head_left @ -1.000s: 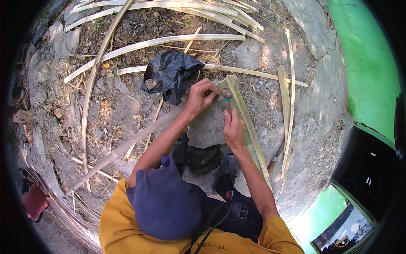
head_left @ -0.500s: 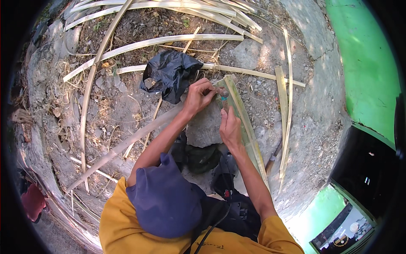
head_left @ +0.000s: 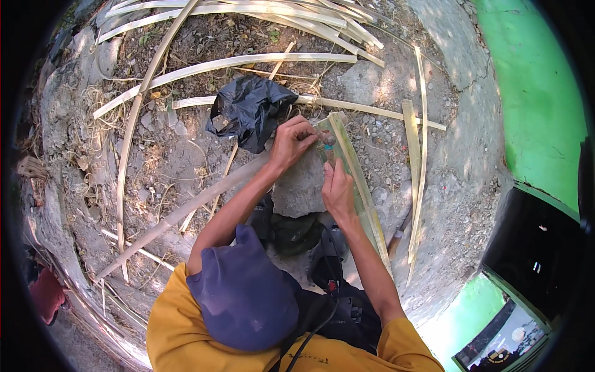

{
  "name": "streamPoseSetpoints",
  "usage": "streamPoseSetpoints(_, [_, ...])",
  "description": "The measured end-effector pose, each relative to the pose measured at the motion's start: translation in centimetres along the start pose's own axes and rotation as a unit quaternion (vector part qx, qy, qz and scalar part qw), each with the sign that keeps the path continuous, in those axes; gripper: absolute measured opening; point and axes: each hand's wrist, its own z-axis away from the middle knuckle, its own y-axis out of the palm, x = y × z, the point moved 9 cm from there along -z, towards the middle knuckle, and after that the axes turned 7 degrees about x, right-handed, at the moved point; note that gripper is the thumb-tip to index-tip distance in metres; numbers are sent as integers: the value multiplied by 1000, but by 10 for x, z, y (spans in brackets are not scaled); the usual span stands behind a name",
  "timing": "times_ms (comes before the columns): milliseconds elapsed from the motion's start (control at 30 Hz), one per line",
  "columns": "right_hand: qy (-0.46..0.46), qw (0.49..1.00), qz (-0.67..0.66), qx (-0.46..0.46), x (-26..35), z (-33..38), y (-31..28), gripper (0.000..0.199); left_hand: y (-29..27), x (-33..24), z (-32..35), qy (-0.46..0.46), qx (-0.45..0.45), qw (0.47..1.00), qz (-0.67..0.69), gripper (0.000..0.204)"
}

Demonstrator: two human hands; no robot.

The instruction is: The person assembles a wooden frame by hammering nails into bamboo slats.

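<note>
My right hand [head_left: 339, 193] is wrapped round the handle of a hammer [head_left: 329, 139], whose head lies over the far end of some pale green bamboo slats [head_left: 354, 162]. Just left of the hammer head, my left hand [head_left: 290, 144] is closed in a pinch at the slats' edge. Whatever its fingertips hold is too small to make out. The slats run lengthwise from there toward me, beneath and beside my right forearm. A crumpled black plastic bag [head_left: 253, 106] lies beyond my left hand.
Long split bamboo strips [head_left: 248, 60] are strewn over the stony ground at the far side. Two more strips [head_left: 416, 155] lie on the right, near a tool with a wooden handle [head_left: 396, 240]. A green wall [head_left: 527, 93] stands at far right. A flat grey stone [head_left: 302, 189] lies between my arms.
Both hands stay at nearly the same spot, the hammer head still close to my left fingertips. The whole view has shifted very slightly.
</note>
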Motion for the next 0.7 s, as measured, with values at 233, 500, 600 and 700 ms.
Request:
streamPoseSetpoints(233, [-5, 1000, -13, 1, 6, -1, -8, 23, 2, -3, -3, 6, -4, 999, -33, 17])
streamPoseSetpoints(500, [-36, 997, -30, -56, 22, 6, -21, 22, 3, -4, -4, 4, -2, 999, -48, 27])
streamPoseSetpoints(600, [-8, 1000, 3, -19, 22, 2, -21, 22, 1, -6, -5, 17, -7, 998, -61, 29])
streamPoseSetpoints(700, [-16, 996, -64, -52, 25, 13, -37, 22, 3, -4, -3, 9, -9, 998, -67, 27])
